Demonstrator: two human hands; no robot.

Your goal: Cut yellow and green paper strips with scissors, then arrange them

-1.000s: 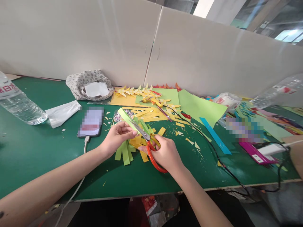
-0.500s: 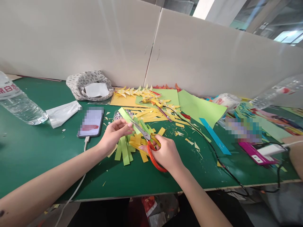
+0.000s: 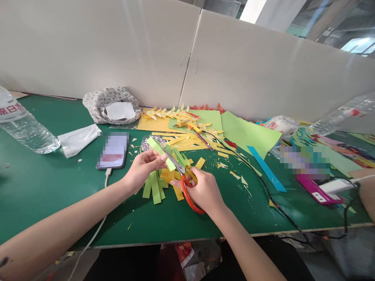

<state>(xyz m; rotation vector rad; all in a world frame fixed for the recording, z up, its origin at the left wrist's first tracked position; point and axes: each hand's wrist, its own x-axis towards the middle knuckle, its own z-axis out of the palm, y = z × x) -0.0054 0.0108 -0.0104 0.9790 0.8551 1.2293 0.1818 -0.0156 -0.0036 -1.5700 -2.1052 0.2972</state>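
1. In the head view, the left hand (image 3: 145,168) pinches a light green strip (image 3: 156,146) with thumb and fingers. The strip is up above the desk (image 3: 260,212), over the middle part.
2. The right hand (image 3: 205,187) has its grip closed around the handles of the red scissors (image 3: 181,168). The blades are at the strip, but I can't tell if they cut it right now.
3. Lots of paper looks cut already. Short green pieces (image 3: 154,188) lie under the hands, and long yellow strips (image 3: 187,143) lie nearer the back edge.
4. The held strip looks only partly done. I can't tell how many are left.
5. The desk is green and messy, with little scraps (image 3: 234,175) all about. A phone (image 3: 113,150) lies left of the paper. A water bottle (image 3: 39,132) is near the left end.
6. A pale wall (image 3: 123,50) stands along the back edge.
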